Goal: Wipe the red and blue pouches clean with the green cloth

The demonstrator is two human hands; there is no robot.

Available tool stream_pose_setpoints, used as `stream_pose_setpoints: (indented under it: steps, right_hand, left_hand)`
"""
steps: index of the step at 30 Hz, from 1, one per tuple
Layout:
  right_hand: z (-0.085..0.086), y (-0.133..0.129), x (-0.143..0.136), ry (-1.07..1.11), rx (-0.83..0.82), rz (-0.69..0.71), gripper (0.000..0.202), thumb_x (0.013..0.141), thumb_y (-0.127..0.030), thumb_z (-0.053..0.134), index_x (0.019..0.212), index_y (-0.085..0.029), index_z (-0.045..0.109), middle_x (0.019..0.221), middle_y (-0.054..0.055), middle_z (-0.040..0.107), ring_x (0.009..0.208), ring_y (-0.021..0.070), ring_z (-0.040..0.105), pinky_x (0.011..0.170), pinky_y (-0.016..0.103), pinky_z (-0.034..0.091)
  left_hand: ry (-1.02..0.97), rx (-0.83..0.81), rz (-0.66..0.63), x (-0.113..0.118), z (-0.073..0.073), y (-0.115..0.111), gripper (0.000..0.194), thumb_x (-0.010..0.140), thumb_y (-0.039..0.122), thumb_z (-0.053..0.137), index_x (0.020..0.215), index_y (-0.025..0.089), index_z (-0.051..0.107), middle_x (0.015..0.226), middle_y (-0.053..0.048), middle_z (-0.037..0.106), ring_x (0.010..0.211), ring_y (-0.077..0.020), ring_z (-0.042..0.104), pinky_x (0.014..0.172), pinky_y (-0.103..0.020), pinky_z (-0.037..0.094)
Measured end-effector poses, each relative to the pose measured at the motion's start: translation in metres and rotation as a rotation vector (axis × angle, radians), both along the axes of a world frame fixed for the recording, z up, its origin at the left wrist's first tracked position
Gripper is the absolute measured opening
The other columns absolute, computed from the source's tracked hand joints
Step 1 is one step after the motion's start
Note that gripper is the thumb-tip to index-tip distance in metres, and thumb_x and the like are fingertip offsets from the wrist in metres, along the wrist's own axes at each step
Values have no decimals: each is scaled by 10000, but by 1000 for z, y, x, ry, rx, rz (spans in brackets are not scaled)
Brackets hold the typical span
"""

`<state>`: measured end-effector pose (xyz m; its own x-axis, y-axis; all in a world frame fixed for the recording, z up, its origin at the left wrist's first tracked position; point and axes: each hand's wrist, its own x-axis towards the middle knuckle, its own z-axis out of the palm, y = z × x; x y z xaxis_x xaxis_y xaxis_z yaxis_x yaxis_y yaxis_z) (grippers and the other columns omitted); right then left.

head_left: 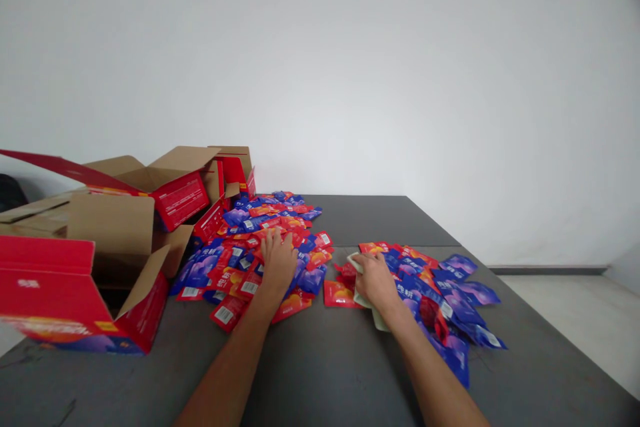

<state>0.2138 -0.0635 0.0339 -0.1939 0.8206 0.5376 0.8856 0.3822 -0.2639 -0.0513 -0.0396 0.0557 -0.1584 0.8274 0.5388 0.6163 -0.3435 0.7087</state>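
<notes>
My left hand (279, 261) rests on a pile of red and blue snack-sized sachets (235, 263), with its fingers bent down and somewhat apart. Whether a sachet is caught under those fingertips is hidden. My right hand (375, 280) is closed on a thin, pale greenish-white piece (380, 321), possibly cloth or paper, that sticks out around the fingers. Just left of that hand lies a red sachet (340, 295). Beyond it and to its right spreads a second heap of sachets (457, 303), mostly blue at its right side.
Several open cardboard boxes with red outsides stand on the left, the nearest red box (55, 287) with flaps up and another box (175, 197) behind it. Everything lies on a dark grey table (320, 367) reaching toward a white wall. The table's right edge borders a pale floor.
</notes>
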Motion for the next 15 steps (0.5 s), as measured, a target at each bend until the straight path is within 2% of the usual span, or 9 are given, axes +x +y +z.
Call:
stream_pose_setpoints:
  steps: [2,4,6,8,9,12,15]
  right_hand:
    - [-6,-2,-1,18,-11,11,428,683,6,539,1002,-207,728,963,78,720,865,220,585,847,334,428]
    - [-9,-4,-4,32,-20,18,435,673,25,544,984,-212,734,950,81,718,881,234,588,855,346,424]
    - [-10,-5,-5,43,-17,16,464,659,38,544,992,-222,736,943,85,716,894,252,585,849,361,425]
    - [-9,-6,-6,56,-7,21,482,655,37,546,1009,-228,735,950,85,715,893,258,583,856,376,429]
    - [-9,-6,-6,64,-5,25,485,659,34,546,1019,-230,734,960,84,715,892,256,583,864,383,431]
    - [-5,-7,-6,102,-5,29,478,692,15,537,1062,-224,724,1006,82,715,905,251,590,878,391,441]
    - [0,-7,-8,185,37,22,456,733,-14,520,1104,-203,706,1077,90,711,984,249,603,922,401,439]
  left_hand:
    - [15,-9,-97,16,-6,-4,183,753,173,635,921,210,697,1245,-151,628,1382,-377,350,1167,-562,164]
    - [59,-39,-255,36,-15,-14,62,737,178,647,735,228,683,957,-106,702,1088,-312,593,1047,-458,378]
    - [109,-69,-433,54,-23,-25,87,695,163,661,662,243,665,768,-56,687,838,-246,638,875,-356,473]
    - [207,-114,-732,66,-29,-35,105,682,163,667,733,255,680,806,-54,700,819,-240,633,843,-339,468]
    - [239,-132,-793,69,-30,-39,192,640,169,708,808,260,695,887,-62,713,884,-262,636,877,-353,458]
    - [250,-218,-807,69,-31,-45,355,608,186,746,949,273,696,1038,-85,714,1016,-315,622,967,-400,414]
    - [88,-289,-762,64,-32,-46,232,672,222,714,895,281,694,994,-83,723,1043,-320,619,1007,-410,394]
